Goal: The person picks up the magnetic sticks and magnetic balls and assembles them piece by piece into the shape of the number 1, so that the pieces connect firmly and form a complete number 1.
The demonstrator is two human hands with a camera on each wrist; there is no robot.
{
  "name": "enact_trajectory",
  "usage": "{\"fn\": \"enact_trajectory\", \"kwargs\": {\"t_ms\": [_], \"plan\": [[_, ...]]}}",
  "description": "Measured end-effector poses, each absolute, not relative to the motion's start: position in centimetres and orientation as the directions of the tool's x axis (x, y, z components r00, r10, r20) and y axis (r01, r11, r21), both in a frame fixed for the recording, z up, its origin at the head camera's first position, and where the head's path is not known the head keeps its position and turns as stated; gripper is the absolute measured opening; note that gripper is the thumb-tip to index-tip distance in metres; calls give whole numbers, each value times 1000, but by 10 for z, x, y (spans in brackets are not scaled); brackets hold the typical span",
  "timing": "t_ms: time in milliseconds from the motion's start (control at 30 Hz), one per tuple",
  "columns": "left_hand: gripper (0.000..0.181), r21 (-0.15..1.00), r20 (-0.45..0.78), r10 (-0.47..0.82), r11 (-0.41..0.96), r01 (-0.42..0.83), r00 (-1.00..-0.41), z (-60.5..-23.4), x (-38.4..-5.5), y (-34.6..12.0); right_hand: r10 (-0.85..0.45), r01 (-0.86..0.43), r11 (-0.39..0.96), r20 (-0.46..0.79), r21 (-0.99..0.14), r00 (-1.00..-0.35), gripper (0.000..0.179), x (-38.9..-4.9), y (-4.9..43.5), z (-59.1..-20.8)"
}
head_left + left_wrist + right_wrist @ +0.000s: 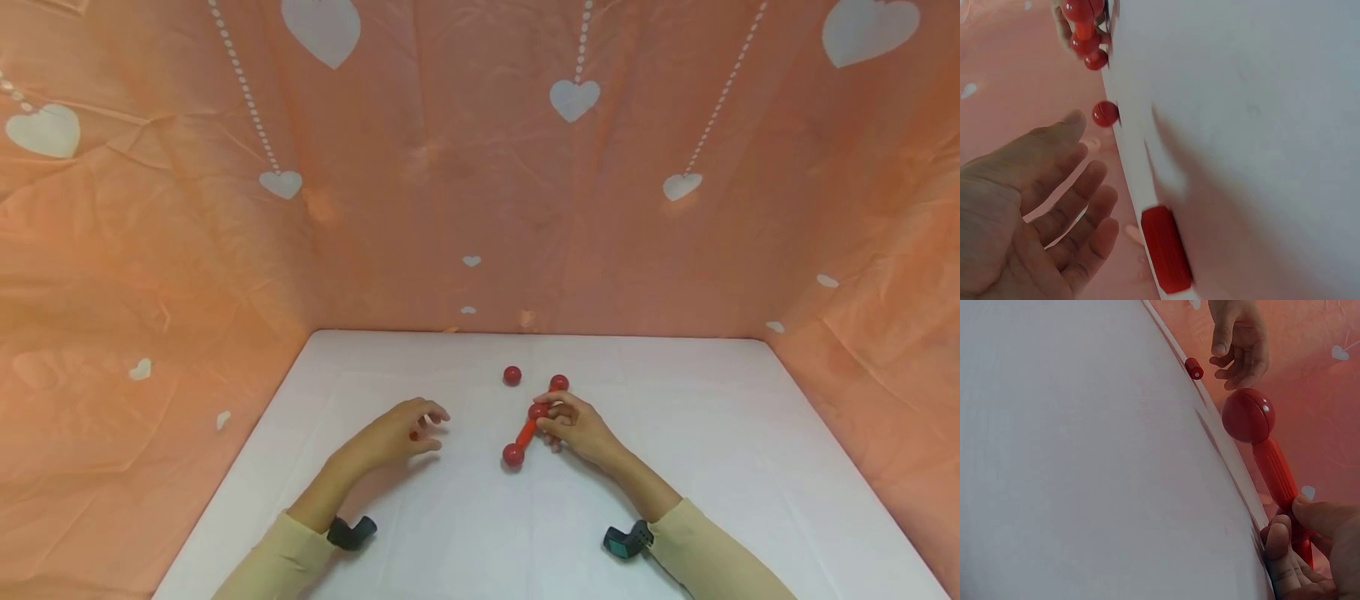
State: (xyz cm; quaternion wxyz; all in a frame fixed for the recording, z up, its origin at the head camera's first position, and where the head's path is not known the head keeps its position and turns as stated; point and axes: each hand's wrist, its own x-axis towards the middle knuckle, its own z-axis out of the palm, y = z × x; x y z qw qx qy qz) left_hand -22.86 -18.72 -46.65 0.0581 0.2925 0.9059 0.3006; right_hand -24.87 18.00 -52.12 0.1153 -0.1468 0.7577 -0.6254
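Observation:
My right hand (573, 425) pinches the middle ball of a ball-and-rod chain (527, 432), made of glossy red balls joined by orange-red rods. In the right wrist view, its end ball (1249, 415) and one ribbed rod (1275, 472) point away from the fingers; the middle ball is partly hidden. My left hand (397, 429) hovers with fingers spread and loosely bent, holding nothing. Close to it, a short red rod (1166, 250) lies on the table, mostly hidden by the hand in the head view. A loose red ball (512, 376) sits beyond both hands, left of the chain's far end.
The white table (690, 417) meets an orange-pink cloth (450, 192) printed with white hearts at the back and sides. Both wrists carry dark strapped-on devices, one a black wrist camera (628, 540) on the right.

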Motion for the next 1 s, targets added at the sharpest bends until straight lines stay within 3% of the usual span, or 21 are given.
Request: {"fn": "enact_trajectory", "kwargs": {"t_ms": [433, 700, 1000], "plan": [[39, 512, 31, 502, 734, 445, -864, -468, -230, -211, -360, -67, 183, -4, -981, -933, 40, -249, 179, -521], [38, 505, -36, 410, 795, 337, -911, -473, -231, -216, -359, -65, 190, -7, -980, -933, 40, -248, 180, -520], [30, 477, -48, 411, 810, 341, -910, -475, -231, -218, -337, -50, 209, -24, -977, -941, 38, -248, 180, -521]]}}
